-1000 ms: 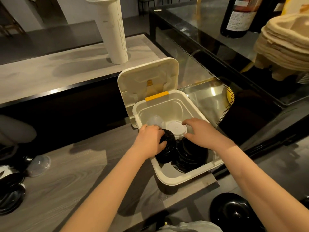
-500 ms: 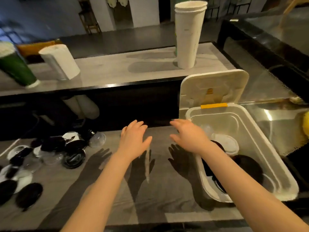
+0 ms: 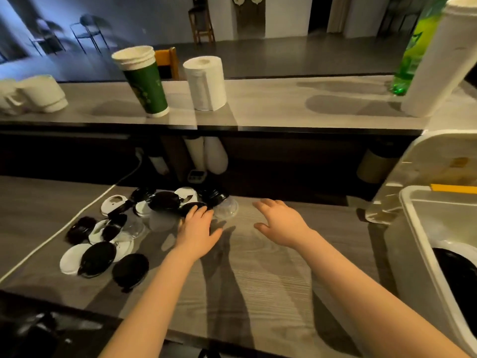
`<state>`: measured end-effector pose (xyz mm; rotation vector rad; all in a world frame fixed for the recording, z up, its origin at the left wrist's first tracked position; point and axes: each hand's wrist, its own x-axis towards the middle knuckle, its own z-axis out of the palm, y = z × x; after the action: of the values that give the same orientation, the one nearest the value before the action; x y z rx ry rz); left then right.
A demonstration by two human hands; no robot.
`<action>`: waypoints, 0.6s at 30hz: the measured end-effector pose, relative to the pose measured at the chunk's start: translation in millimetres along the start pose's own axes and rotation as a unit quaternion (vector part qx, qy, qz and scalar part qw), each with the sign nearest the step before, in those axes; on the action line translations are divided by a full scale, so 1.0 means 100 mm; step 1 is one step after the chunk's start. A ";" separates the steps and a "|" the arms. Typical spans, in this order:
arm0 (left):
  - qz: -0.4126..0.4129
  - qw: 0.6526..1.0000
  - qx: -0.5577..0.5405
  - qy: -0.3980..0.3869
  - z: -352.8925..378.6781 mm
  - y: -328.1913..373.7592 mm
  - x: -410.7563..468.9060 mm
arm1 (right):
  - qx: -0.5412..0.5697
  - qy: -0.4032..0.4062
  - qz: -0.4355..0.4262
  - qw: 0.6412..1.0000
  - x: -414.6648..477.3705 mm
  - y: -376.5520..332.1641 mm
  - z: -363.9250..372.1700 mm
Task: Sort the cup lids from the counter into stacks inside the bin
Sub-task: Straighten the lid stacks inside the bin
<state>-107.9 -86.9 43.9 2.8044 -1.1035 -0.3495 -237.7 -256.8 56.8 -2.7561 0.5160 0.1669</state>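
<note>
Black, white and clear plastic cup lids [image 3: 96, 258] lay overlapping on the grey wood-grain table [image 3: 258, 280] at left, left hand [image 3: 198, 231] flat and empty, fingertips at the heap's edge, right hand [image 3: 281, 223] spread and empty, white plastic bin [image 3: 415, 236] cut off at right, its dark contents indistinct.

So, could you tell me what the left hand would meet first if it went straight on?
Probably the black lid just ahead of the left hand; depth is unclear, they may already touch.
</note>
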 end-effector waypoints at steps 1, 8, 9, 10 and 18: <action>-0.003 1.000 -0.007 -0.004 0.01 -0.13 0.04 | 0.002 -0.010 0.008 1.000 0.08 -0.08 0.06; -0.004 1.000 -0.013 -0.028 0.01 -1.07 0.46 | 0.001 -0.067 0.042 0.997 0.76 -0.57 0.53; -0.007 0.999 -0.012 -0.036 0.00 -1.19 0.54 | 0.007 -0.065 0.050 0.997 0.86 -0.62 0.59; -0.011 0.999 -0.009 -0.043 -0.01 -1.29 0.62 | 0.013 -0.063 0.060 0.996 0.96 -0.67 0.63; 0.013 0.996 0.002 -0.086 -0.02 -1.86 1.11 | 0.042 -0.091 0.163 0.982 1.74 -0.80 0.74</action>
<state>93.7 -27.4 -7.3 2.8046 -1.1741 -0.5957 -51.1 -218.8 -18.7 -2.5235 0.8968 0.4591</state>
